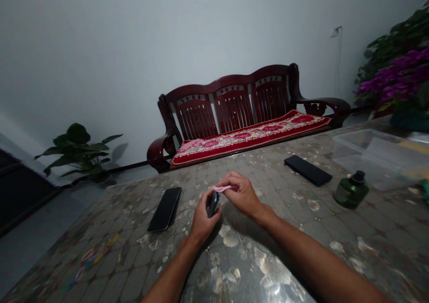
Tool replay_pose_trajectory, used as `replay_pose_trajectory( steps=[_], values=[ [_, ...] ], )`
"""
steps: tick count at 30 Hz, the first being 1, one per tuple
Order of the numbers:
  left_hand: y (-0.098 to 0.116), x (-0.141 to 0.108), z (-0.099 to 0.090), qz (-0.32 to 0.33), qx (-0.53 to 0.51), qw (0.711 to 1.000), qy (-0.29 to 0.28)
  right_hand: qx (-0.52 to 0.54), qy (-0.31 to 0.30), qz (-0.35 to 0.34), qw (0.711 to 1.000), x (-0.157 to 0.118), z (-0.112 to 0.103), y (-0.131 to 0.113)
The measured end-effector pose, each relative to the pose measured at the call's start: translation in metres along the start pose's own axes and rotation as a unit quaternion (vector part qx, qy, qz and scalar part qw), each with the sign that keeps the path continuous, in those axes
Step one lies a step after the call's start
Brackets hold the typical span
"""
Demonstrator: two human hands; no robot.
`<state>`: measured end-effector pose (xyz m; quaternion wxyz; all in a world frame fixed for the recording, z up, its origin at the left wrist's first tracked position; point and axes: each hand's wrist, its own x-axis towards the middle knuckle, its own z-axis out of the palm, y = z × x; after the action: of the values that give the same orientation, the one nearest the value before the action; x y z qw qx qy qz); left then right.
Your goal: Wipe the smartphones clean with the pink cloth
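Phone (212, 205) between left thumb (216, 215) and fingers (205, 197), cloth (222, 188) in right hand (242, 196)

Table (268, 174), near left edge: coloured bands (99, 254). Right part: green bottle (350, 192), clear box (357, 165) beside it. Beyond far edge: dark-red bench (231, 80).

Dim light; glare on tabletop (273, 278); edges stretched.
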<state>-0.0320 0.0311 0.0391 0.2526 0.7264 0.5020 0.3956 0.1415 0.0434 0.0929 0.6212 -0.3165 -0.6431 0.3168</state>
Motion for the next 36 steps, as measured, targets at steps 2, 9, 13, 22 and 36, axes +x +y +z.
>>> replay_pose_trajectory(
  steps=[2,9,13,22,36],
  values=[
    [0.002,-0.004,0.001,0.017,-0.045,0.999,-0.001,-0.035,0.028,-0.015,0.999,0.005,-0.006,0.001],
    [0.007,-0.004,0.004,0.078,-0.111,0.99,0.027,-0.086,-0.034,-0.095,0.991,0.004,-0.013,-0.006],
    [0.004,-0.002,0.004,0.09,-0.094,0.99,0.051,-0.101,-0.067,-0.151,0.981,-0.003,-0.008,-0.018],
    [0.001,-0.004,0.003,0.131,-0.054,0.988,0.058,-0.179,-0.074,-0.241,0.951,-0.001,-0.012,-0.024],
    [0.012,-0.007,-0.004,0.187,-0.026,0.981,0.051,-0.163,-0.011,-0.151,0.975,0.005,-0.017,-0.027]
  ],
)
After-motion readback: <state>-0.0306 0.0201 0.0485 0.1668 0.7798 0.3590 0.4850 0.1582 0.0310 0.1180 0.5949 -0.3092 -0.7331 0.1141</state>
